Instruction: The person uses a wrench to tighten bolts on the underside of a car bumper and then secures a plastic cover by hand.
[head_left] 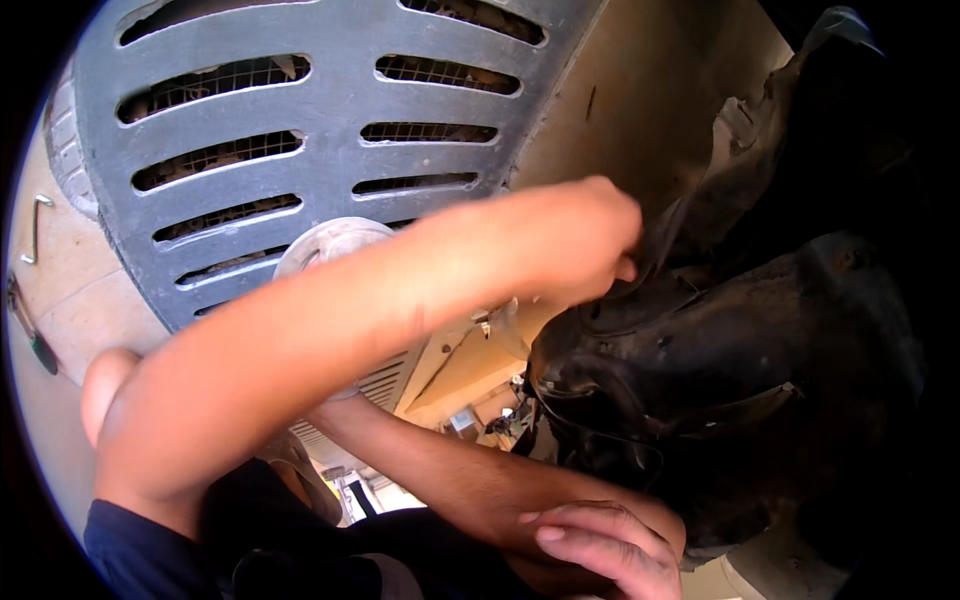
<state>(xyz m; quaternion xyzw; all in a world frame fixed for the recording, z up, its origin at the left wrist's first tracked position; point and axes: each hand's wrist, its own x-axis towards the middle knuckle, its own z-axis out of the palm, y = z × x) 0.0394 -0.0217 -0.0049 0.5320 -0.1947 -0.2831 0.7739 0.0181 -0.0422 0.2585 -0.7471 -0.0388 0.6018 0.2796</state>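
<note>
Black, glossy and moulded: a large curved piece (690, 345) just below and right of the left hand (597, 238), contact impossible to judge. Fingers there narrow, curled into a loose fist, blurred by motion (cannot tell whether gripping anything). Down at the lower edge, the right hand (622, 555), with fingers loosely extended and a little bent, close over a bare limb (450, 465) (arm or leg, cannot tell). Beyond the left fist, a crumpled, torn grey sheet (740, 130) in shadow and a flat tan-brown panel (630, 90). Behind the left forearm, a rounded whitish object (335, 235), partly hidden, against a broad grey panel (340, 100) with long rounded slots and wire mesh (225, 82) behind. Far left, on pale tan tiles (90, 290), a bent metal rod (36, 232) and near it a tool with a dark green handle (42, 352).
</note>
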